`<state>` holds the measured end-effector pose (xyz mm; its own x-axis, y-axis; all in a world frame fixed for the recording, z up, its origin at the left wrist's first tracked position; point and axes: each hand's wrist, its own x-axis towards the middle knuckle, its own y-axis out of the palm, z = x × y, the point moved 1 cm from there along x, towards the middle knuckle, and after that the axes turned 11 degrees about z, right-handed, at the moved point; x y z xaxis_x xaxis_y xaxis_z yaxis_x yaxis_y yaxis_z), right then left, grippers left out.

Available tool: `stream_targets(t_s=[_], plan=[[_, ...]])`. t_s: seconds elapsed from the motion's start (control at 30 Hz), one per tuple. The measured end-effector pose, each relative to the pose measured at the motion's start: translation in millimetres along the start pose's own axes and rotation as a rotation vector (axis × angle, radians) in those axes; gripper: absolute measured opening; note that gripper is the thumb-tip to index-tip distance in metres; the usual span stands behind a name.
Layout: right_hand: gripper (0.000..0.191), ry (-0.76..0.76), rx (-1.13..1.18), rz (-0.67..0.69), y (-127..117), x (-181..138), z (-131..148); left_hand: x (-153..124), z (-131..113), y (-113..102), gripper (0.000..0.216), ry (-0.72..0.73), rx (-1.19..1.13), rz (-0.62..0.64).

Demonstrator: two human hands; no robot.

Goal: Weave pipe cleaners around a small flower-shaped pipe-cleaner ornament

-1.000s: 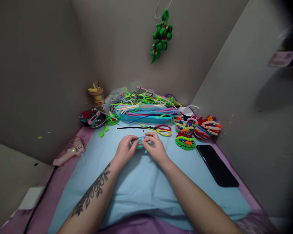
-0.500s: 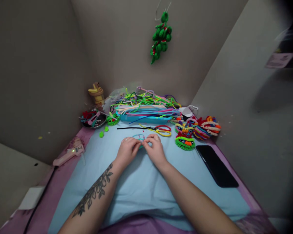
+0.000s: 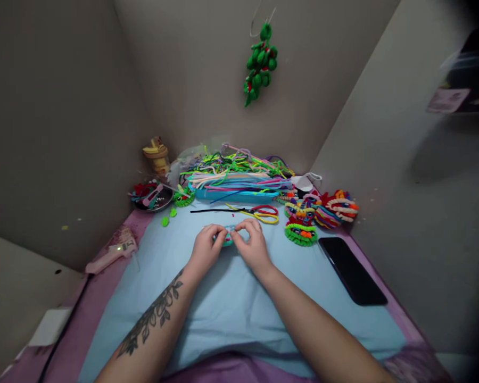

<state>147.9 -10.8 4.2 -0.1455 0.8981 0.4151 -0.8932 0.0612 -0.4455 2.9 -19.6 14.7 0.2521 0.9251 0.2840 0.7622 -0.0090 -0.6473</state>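
Note:
Between my hands is a small light-blue pipe-cleaner piece [image 3: 228, 240] with touches of pink, partly hidden by my fingers. My left hand [image 3: 208, 246] pinches its left side between thumb and fingers. Opposite, my right hand [image 3: 250, 242] has thumb and forefinger closed at its right edge. Just beyond my hands lie scissors [image 3: 266, 214] with red and yellow handles and a black pipe cleaner [image 3: 211, 211]. A tiny red bit [image 3: 233, 215] rests on the light-blue cloth [image 3: 223, 303].
At the back, a blue tray [image 3: 239, 197] holds many coloured pipe cleaners. Finished pipe-cleaner pieces [image 3: 301, 232] and a black phone [image 3: 353, 271] lie to the right. A pink glue gun [image 3: 112, 257] and a metal bowl [image 3: 163, 202] are at left. A green ornament [image 3: 261, 64] hangs on the wall.
The light-blue piece has turned and dropped a little, so its lower edge now shows between my hands. My fingers have shifted slightly on it.

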Motion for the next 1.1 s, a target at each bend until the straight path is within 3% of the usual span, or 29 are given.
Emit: stream_targets(t_s=[0.17, 0.33, 0.5, 0.63, 0.73, 0.83, 1.1], plan=[[0.007, 0.005, 0.099, 0.154, -3, 5, -4, -1, 1, 1, 0.015, 0.036, -0.088, 0.005], [0.014, 0.091, 0.344, 0.234, -4, 9, -14, 0, 9, -8, 0.030, -0.007, -0.398, 0.041], [0.020, 0.171, 0.478, 0.277, -7, 11, -21, 3, 12, -21, 0.021, 0.001, -0.222, 0.110], [0.018, 0.160, 0.341, 0.196, -9, 8, -16, 4, 12, -18, 0.021, -0.015, -0.117, 0.134], [0.013, 0.060, 0.112, 0.055, -8, 3, -6, 3, 11, -12, 0.019, -0.011, -0.027, 0.034], [0.007, -0.026, -0.060, 0.044, -1, -1, 2, 1, 9, -7, 0.016, 0.027, 0.059, -0.024], [0.010, 0.001, -0.084, -0.010, 3, -3, 2, -2, 6, -2, 0.013, 0.119, 0.275, 0.042]])
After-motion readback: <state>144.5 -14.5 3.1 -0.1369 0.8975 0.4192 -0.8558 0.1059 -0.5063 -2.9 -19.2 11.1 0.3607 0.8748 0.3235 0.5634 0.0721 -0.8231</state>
